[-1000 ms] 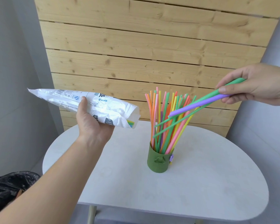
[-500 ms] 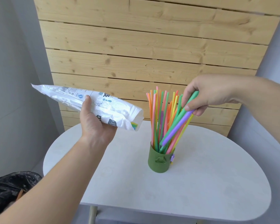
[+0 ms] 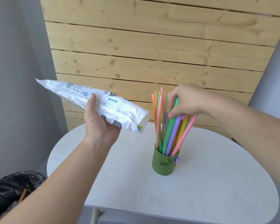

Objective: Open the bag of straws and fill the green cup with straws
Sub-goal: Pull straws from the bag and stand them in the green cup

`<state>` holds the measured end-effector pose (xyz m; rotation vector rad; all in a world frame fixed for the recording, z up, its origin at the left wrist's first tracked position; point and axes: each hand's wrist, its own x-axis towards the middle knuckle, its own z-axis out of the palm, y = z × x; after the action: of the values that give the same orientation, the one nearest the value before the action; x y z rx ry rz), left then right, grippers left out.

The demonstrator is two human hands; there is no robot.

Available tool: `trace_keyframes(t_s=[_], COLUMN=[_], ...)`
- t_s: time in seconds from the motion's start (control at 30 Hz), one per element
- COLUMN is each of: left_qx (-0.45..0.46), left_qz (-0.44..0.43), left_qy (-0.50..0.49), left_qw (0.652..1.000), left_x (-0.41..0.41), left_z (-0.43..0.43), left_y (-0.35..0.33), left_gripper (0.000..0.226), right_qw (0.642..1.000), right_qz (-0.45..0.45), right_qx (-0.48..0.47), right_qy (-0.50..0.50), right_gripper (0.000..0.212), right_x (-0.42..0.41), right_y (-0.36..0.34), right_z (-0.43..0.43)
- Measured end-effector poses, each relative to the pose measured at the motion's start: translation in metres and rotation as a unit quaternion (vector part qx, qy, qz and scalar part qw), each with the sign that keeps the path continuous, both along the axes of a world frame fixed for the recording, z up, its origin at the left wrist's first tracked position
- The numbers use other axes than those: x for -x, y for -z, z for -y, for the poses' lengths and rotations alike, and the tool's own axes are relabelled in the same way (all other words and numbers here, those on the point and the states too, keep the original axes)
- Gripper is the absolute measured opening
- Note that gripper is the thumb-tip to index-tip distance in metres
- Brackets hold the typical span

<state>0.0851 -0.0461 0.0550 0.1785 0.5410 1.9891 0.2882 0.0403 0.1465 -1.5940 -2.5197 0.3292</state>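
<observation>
A green cup (image 3: 164,164) stands upright on the white table (image 3: 217,183), packed with several coloured straws (image 3: 160,120) that fan upward. My right hand (image 3: 187,100) is over the straw tops, fingers closed on a green and a purple straw (image 3: 174,131) whose lower ends sit inside the cup. My left hand (image 3: 98,125) holds the white plastic straw bag (image 3: 81,97) in the air to the left of the cup. The bag's open mouth points right and down, and a few straw ends (image 3: 140,127) show there.
A slatted wooden panel (image 3: 152,54) stands right behind the table. A bin lined with a black bag (image 3: 8,191) sits on the floor at lower left. The table's front edge runs across the bottom of the view, with a leg (image 3: 94,216) below it.
My right hand has swung left and down with the green and purple straws, tipping them from nearly level to steep and lowering their ends into the cup. The bag has hardly moved.
</observation>
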Motion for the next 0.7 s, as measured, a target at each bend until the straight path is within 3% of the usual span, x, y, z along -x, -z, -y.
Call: trace_keyframes(t_s=[0.17, 0.33, 0.53, 0.7], left_qx=[0.0, 0.001, 0.006, 0.013], left_qz=[0.008, 0.008, 0.001, -0.002], left_qy=[0.002, -0.001, -0.002, 0.0], left_qw=[1.0, 1.0, 1.0, 1.0], left_x=[-0.001, -0.002, -0.002, -0.003], left_z=[0.0, 0.002, 0.002, 0.001], left_y=[0.0, -0.001, -0.001, 0.0], left_gripper=[0.057, 0.055, 0.05, 0.053], right_qw=[0.991, 0.989, 0.974, 0.967], right_qz=[0.039, 0.039, 0.046, 0.003], right_qx=[-0.123, -0.124, -0.192, -0.234], right_qy=[-0.023, -0.066, -0.109, -0.101], right_gripper=[0.043, 0.046, 0.064, 0.053], right_x=[-0.001, -0.007, -0.013, -0.017], right_y=[0.008, 0.022, 0.029, 0.029], right_z=[0.005, 0.007, 0.011, 0.011])
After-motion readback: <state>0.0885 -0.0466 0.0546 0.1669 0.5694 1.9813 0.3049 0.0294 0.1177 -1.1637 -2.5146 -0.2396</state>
